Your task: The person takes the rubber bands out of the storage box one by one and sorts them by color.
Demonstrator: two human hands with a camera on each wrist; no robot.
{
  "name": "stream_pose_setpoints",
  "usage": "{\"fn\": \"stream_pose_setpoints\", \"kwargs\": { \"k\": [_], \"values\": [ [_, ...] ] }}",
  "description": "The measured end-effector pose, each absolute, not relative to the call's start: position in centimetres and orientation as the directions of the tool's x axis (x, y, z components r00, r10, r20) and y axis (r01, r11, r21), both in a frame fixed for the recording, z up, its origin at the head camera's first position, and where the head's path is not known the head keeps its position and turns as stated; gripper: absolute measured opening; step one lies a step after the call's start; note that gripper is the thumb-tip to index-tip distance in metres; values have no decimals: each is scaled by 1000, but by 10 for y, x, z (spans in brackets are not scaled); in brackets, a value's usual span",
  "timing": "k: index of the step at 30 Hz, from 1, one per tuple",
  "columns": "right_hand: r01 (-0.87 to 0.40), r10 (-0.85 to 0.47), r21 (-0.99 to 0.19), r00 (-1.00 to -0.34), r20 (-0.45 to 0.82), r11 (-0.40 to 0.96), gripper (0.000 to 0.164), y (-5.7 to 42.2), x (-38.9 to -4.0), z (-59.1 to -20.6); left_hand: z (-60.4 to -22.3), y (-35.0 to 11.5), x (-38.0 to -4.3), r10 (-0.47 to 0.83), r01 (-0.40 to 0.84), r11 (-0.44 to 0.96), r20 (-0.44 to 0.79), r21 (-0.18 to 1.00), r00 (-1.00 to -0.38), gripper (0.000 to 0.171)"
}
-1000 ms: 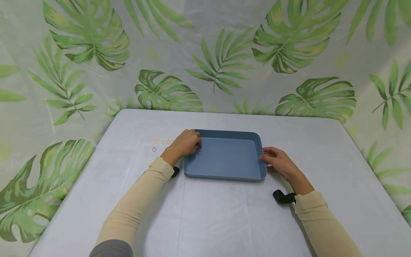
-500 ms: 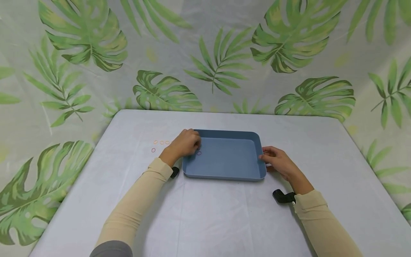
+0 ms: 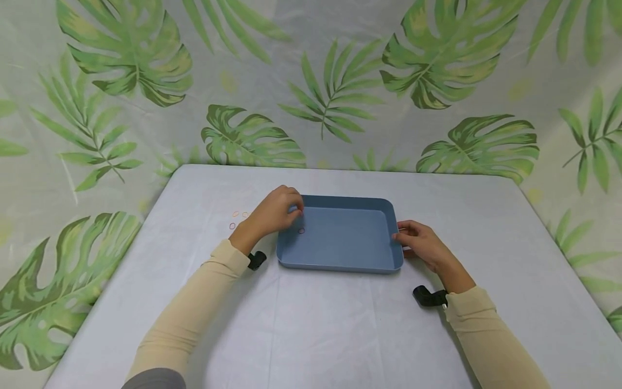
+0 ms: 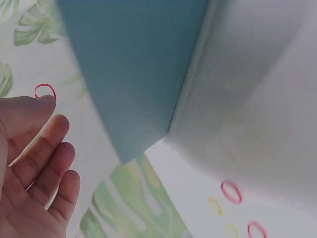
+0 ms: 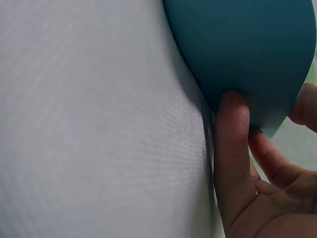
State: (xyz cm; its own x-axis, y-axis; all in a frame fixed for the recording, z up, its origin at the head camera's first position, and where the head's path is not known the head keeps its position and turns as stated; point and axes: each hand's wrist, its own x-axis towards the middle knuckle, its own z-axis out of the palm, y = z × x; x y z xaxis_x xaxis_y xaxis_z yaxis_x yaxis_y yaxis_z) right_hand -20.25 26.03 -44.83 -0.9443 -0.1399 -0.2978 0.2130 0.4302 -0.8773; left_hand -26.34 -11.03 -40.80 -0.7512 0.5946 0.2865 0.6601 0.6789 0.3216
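My left hand (image 3: 277,209) is raised over the left rim of a blue rectangular tray (image 3: 350,237). Between its thumb and index finger it pinches a thin red rubber band (image 4: 45,90); the other fingers are loosely bent. Another red rubber band (image 3: 301,230) lies on the tray floor near the left side. My right hand (image 3: 421,246) holds the tray's right wall, with one finger pressed on the outer side and another at the rim in the right wrist view.
Left of the tray, orange rubber bands (image 3: 236,214) and a dark red one (image 3: 232,226) lie on the white tablecloth (image 3: 320,324); the left hand partly covers this group. Behind the table hangs a leaf-patterned cloth (image 3: 340,151).
My left hand has lifted and drawn back to the left from inside the tray, with a red rubber band in its fingertips. The right hand and tray have stayed in place.
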Motion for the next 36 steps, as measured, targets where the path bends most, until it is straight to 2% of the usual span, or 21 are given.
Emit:
{"fn": "stream_pose_setpoints", "kwargs": {
  "k": [15, 25, 36],
  "values": [
    [200, -128, -885, -952, -277, 421, 51, 261, -205, -449, -383, -166, -252, 465, 569, 773, 360, 281, -809, 4],
    [200, -142, -885, -949, -282, 422, 52, 260, -205, -450, -393, -197, -242, 436, 519, 815, 319, 256, -842, 4],
    [208, -137, -878, -947, -292, 431, 53, 260, -206, -449, -421, -228, -241, 314, 367, 891, 220, 266, -924, 4]
  ]
}}
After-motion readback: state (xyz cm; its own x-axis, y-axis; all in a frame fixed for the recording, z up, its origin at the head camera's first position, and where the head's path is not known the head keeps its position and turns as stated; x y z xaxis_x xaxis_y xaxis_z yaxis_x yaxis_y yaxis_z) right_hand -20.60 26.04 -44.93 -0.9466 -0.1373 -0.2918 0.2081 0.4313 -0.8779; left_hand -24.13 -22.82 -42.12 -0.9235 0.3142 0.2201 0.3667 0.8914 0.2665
